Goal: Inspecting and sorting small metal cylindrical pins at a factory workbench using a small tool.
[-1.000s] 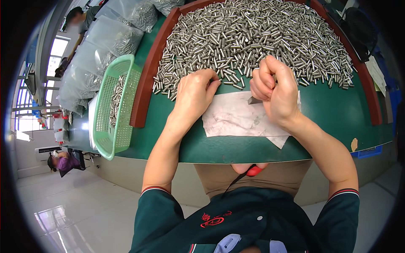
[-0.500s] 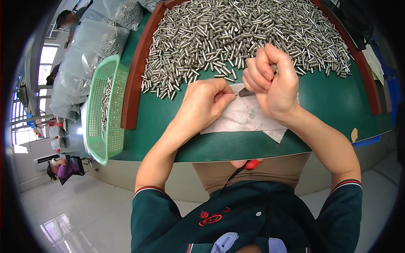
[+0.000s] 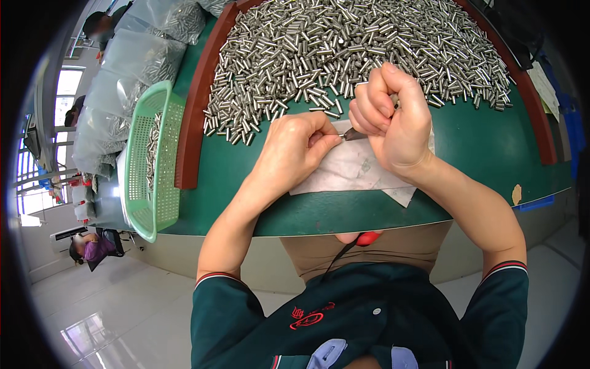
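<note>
My left hand [image 3: 295, 150] pinches one end of a small metal pin [image 3: 353, 133] just above a white paper sheet [image 3: 356, 169] on the green table [image 3: 491, 147]. My right hand [image 3: 393, 117] is fisted around a small tool whose dark tip touches the same pin. Just beyond both hands lies a large heap of short silver metal pins [image 3: 356, 49], bounded by a dark red raised rim [image 3: 190, 123].
A green plastic basket [image 3: 150, 163] holding some pins hangs at the table's left edge. Clear plastic bags of pins [image 3: 129, 67] lie beyond it. Other people sit at far left [image 3: 86, 249] and top left [image 3: 98, 24]. Blue items [image 3: 534, 200] sit at the right edge.
Both hands have come together over the paper: the left hand moved from the heap's edge toward the right hand and now pinches a pin at the tool tip.
</note>
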`<move>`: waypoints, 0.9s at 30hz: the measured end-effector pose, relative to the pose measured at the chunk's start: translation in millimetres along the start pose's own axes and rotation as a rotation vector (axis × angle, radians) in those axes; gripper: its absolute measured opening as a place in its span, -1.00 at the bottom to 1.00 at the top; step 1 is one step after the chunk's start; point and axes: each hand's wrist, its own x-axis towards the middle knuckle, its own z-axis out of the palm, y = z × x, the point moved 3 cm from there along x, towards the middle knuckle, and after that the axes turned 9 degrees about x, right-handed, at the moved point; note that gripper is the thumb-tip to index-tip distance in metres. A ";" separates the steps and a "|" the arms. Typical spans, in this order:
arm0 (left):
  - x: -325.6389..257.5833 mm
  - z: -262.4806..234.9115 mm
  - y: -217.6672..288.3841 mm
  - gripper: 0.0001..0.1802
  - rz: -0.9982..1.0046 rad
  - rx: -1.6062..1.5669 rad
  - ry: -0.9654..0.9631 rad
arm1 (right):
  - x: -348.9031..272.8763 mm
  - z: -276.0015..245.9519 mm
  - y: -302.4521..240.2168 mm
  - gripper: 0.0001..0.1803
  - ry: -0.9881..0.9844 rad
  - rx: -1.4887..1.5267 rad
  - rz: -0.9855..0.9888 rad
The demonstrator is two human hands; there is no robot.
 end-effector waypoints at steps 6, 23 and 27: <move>1.8 1.7 -0.6 -0.88 -0.016 -0.028 -0.011 | -0.2 -0.8 -0.5 -0.55 -0.002 -0.049 0.007; 1.6 3.0 2.1 -0.88 -0.005 -0.001 -0.013 | 2.9 9.8 2.6 -0.62 -0.024 -0.217 -0.059; 0.3 1.1 4.8 -0.87 0.006 0.011 0.001 | 1.3 7.3 3.3 -0.62 -0.019 -0.191 -0.065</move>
